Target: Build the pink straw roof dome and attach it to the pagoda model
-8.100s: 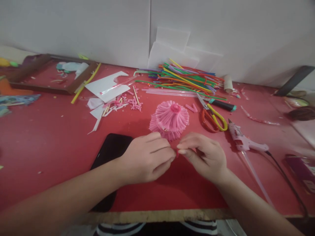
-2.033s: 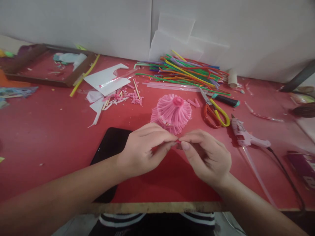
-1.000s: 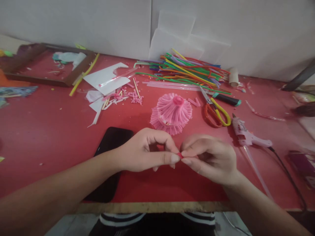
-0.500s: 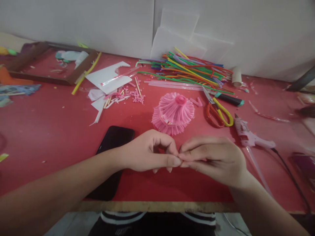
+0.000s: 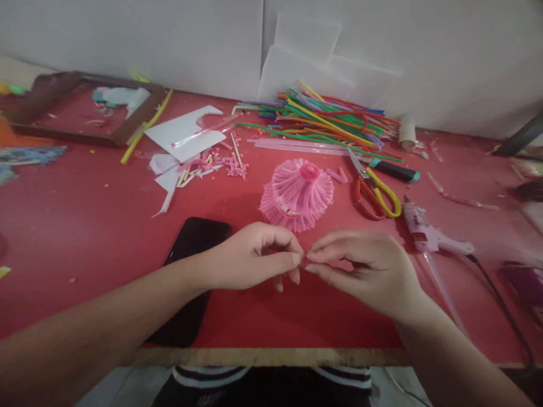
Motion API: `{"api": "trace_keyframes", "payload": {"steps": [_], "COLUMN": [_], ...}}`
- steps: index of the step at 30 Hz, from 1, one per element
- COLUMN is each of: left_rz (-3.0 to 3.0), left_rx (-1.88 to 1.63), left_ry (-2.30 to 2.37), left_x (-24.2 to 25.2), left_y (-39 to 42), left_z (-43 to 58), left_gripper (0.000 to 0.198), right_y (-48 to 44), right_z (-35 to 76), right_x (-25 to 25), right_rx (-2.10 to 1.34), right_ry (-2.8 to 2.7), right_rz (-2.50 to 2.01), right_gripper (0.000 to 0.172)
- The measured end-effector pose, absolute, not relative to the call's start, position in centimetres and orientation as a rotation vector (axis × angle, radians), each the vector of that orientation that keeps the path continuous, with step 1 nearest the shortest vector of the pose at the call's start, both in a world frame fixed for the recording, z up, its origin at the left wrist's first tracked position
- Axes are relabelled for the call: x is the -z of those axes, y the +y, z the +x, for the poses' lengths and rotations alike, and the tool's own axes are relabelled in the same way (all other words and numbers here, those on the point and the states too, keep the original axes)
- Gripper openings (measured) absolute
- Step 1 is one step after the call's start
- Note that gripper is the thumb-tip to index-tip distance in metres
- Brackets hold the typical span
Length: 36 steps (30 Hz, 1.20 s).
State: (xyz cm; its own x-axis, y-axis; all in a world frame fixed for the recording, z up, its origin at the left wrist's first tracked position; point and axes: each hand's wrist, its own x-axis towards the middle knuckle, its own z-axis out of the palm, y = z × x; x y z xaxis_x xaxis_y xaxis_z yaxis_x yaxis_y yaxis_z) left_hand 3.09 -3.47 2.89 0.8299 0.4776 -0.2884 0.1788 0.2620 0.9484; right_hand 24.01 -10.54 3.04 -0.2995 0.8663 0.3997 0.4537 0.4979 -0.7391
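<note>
1 small red piece (image 5: 305,262), axis unclear

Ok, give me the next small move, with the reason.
Perhaps draw the bare left hand back slightly to check the shape of the tiny deep-pink piece: the bare right hand seems to pinch it, and the hands hide most of it.

A brown frame (image 5: 63,135) lies at the far left of the red tabletop (image 5: 93,226), with a yellow strip (image 5: 147,127) along its right side. Pale sheets (image 5: 307,38) lean against the wall (image 5: 127,39), and a cardboard tube (image 5: 408,133) stands near its foot. A black phone (image 5: 199,238) lies near the front edge (screen dark), while the purple item (image 5: 522,284) at far right, rather blurred, may be a box.
</note>
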Motion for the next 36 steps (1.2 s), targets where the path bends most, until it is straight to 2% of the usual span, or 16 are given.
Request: {"api": "trace_keyframes", "payload": {"steps": [10,20,26,33,36], "left_rz": [1.44,1.386,1.503,1.53,1.732], "left_rx": [-0.298,-0.335,-0.403,-0.412,-0.566], "left_ry": [0.635,0.579,0.621,0.626,0.607], "left_x": [-3.22,-3.35,-2.92,-2.85,-3.04], "left_y": [-3.89,-4.09,-4.37,-4.42,-4.47], "left_z": [3.13,3.23,3.17,3.44,3.38], "left_gripper": [0.012,0.02,0.02,0.023,0.022], "right_y": [-10.82,-10.32,-10.09,-10.45,-10.59], "right_z": [23.66,24.27,24.17,23.73,23.43], "right_x": [-3.33,-3.5,-3.2,-3.25,-3.5], "right_rx": [-0.302,-0.435,-0.592,-0.192,-0.116], "right_ry": [-2.085,-2.074,-1.977,-2.126,-2.104], "right_rz": [-1.053,-0.973,-1.002,-1.031,-1.026], "right_gripper": [0.008,0.004,0.01,0.006,0.007]}}
